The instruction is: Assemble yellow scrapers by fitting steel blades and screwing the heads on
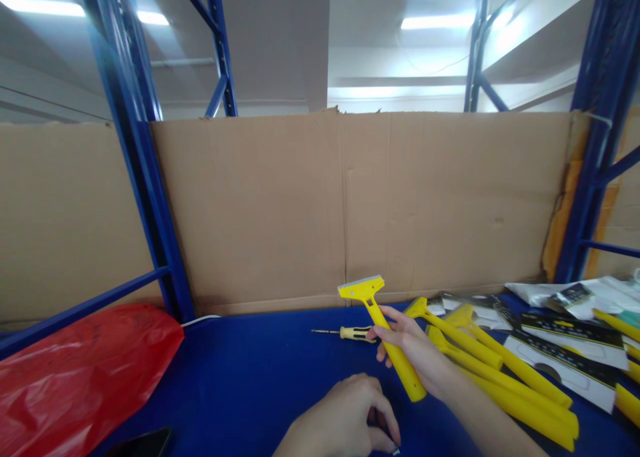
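Note:
My right hand (pixel 405 340) is wrapped round the handle of a yellow scraper (pixel 400 363), its wide head tilted up to the left. Low in the head view, my left hand (pixel 347 410) is closed in a pinch. A tiny shiny piece (pixel 397 451) shows at its fingertips, too small to name. Behind the scraper a screwdriver (pixel 353 333) with a pale yellow and black handle lies on the blue table (pixel 240 370), its tip pointing left. More yellow scrapers (pixel 505 377) lie in a loose pile to the right of my right hand.
Black-and-white printed cards (pixel 560 367) and plastic bags (pixel 600 293) lie on the right. A red plastic bag (pixel 95 377) covers the left side, with a dark phone-like object (pixel 143 443) near the front edge. Cardboard (pixel 280 217) walls the back between blue posts (pixel 160 243).

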`<state>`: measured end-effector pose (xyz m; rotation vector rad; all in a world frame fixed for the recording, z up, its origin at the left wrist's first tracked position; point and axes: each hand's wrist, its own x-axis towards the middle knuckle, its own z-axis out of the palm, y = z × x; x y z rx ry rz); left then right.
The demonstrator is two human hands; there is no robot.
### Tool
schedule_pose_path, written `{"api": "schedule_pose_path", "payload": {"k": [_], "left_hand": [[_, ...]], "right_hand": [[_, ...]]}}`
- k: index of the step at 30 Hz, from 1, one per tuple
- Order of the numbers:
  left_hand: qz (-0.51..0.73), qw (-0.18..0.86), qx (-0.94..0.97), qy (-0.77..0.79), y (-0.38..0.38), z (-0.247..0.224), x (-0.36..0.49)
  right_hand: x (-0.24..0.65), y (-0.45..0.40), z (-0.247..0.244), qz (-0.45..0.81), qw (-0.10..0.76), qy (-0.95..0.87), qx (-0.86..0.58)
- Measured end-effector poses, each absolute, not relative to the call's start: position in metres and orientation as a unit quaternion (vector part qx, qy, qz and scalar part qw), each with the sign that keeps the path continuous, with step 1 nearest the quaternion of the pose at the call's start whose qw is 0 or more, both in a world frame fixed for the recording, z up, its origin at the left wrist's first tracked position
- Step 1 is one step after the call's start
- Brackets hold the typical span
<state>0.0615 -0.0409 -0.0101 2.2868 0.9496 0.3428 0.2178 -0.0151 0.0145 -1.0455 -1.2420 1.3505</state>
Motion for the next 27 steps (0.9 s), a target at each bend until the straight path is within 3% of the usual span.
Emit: {"api": "schedule_pose_path", "payload": {"k": [7,15,19,27], "left_hand": [[0.162,0.381,0.81,0.416,-0.037,-0.006,0.061],[0.568,0.233,0.646,0.453,-0.002,0.01,0.035],[0.61,0.197,0.627,0.442,0.005,0.008,0.025],[0.619,0.225,0.631,0.41,0.003,0.011,0.025]], "right_hand": [[0.218,-0.009,0.009,0.512,0.468,-0.561,-0.451],[0.214,-0.01,-0.008,0.368,0.431,-0.681,-0.464],[0.208,-0.019,-0.01,0.279,0.375,-0.749,-0.47],[0.205,-0.025,-0.006,0.243,0.356,-0.78,-0.453]]}}
